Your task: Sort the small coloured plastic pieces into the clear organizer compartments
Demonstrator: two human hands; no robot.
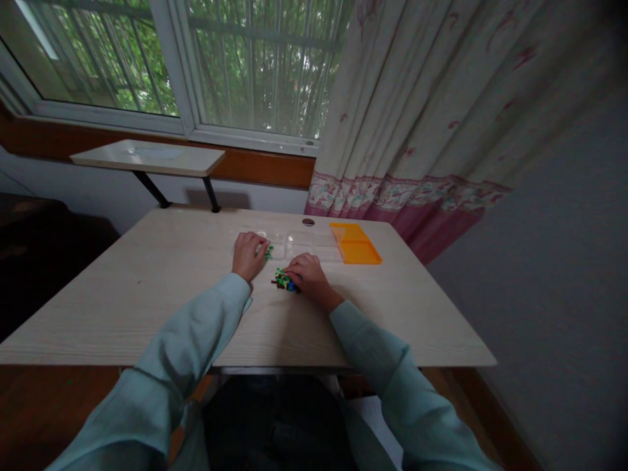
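Surface: pale wood-grain table (147, 294), smooth and rectangular, with its far edge towards the window wall.
Room: barred window (255, 65) with green leaves behind it at the far side; a cream curtain (417, 118) with a pink patterned hem hangs far right; a small white shelf (147, 157) on dark brackets sits under the sill; a plain grey wall (564, 261) stands to the right.
Clear box (299, 245): see-through plastic with shallow compartments, beyond the hands; its contents are too faint to tell.
Orange lid (356, 243): flat, glossy and rectangular, just right of the clear box.
Coloured pieces (283, 281): a small heap of green, red, blue and dark bits on the table, near the box.
Left hand (248, 255): fingers curled in, with a green piece (269, 251) at the fingertips beside the box; whether it is gripped cannot be told.
Right hand (309, 275): fingers bent down onto the heap and touching it; no pinch can be made out.
Sleeves (206, 327): soft, pale blue-green cloth.
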